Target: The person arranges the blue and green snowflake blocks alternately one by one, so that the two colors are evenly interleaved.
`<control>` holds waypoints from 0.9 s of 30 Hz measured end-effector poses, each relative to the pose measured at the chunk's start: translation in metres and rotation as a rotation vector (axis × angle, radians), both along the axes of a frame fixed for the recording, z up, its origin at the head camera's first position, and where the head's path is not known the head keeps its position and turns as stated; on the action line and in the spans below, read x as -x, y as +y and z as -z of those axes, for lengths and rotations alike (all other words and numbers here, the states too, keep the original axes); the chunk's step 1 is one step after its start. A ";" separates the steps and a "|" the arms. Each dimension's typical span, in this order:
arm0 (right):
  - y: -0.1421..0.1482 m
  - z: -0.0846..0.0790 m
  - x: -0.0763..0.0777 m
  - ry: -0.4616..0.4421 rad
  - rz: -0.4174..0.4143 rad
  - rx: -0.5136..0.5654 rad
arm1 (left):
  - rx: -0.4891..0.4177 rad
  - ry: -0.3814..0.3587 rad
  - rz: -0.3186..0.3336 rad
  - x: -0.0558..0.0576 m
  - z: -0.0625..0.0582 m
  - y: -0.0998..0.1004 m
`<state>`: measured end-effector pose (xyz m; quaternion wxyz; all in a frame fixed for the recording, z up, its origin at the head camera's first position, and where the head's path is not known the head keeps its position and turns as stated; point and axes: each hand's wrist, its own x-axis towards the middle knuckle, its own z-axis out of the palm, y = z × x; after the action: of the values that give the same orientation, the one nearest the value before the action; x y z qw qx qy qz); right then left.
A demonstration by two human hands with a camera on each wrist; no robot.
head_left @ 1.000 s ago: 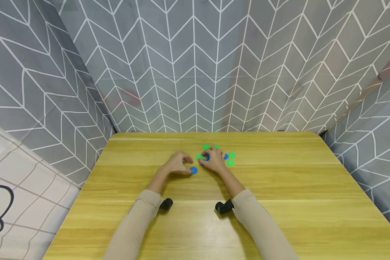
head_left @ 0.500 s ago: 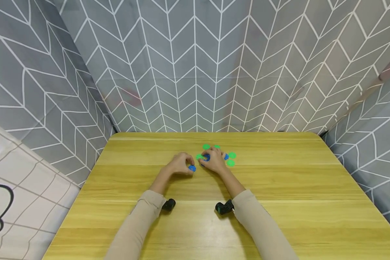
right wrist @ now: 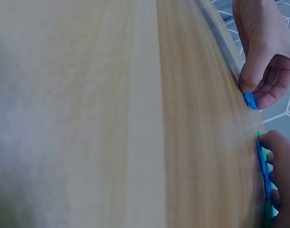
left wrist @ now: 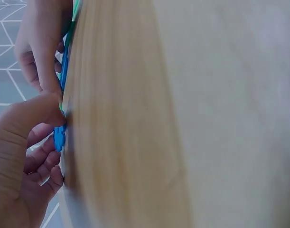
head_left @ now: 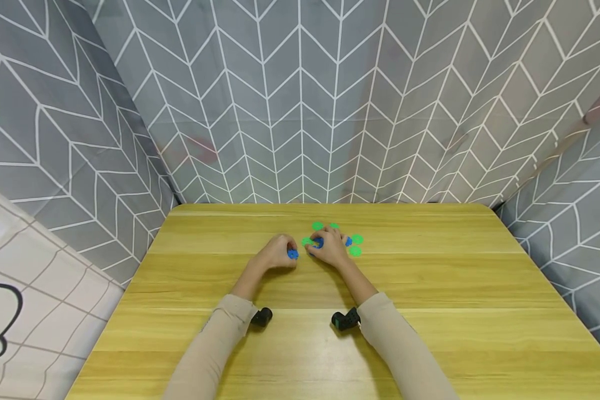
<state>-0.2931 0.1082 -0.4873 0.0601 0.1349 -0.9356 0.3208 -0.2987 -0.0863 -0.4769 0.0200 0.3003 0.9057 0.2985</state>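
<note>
A small blue notched plastic disc is pinched between the thumb and fingers of my left hand. In the left wrist view this disc stands out from under the thumb, close over the table. My right hand grips a cluster of flat discs lying on the tabletop, thumb and fingers curled about a blue disc. A green disc shows left of that hand; another blue disc peeks out on its right. The palm and fingers hide the middle of the cluster.
Around the right hand lie more green discs, two behind it, one a far-side disc, and two to its right, including a near one. The wooden table ends at a patterned grey curtain. Black wrist cameras hang beneath the sleeves.
My left hand has taken hold of the blue disc by its thumb, closed its fingers on it and drawn it slightly back and left. The right hand stays in place.
</note>
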 end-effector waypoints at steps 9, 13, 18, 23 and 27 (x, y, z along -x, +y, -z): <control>0.000 -0.001 -0.002 -0.003 0.000 0.002 | -0.048 0.065 -0.069 -0.002 0.002 -0.002; -0.001 -0.001 -0.002 -0.001 0.004 -0.002 | -0.044 0.107 -0.080 -0.002 0.004 -0.003; -0.001 0.000 -0.001 0.005 0.008 -0.006 | -0.039 0.152 -0.089 -0.002 0.007 -0.003; -0.001 0.000 -0.002 0.012 0.007 -0.001 | -0.047 0.180 -0.090 -0.002 0.009 -0.004; -0.001 0.000 -0.002 0.022 0.012 -0.003 | -0.087 0.202 -0.109 -0.001 0.011 -0.005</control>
<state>-0.2910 0.1069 -0.4876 0.0721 0.1328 -0.9362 0.3174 -0.2974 -0.0914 -0.4882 -0.1006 0.2798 0.9043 0.3063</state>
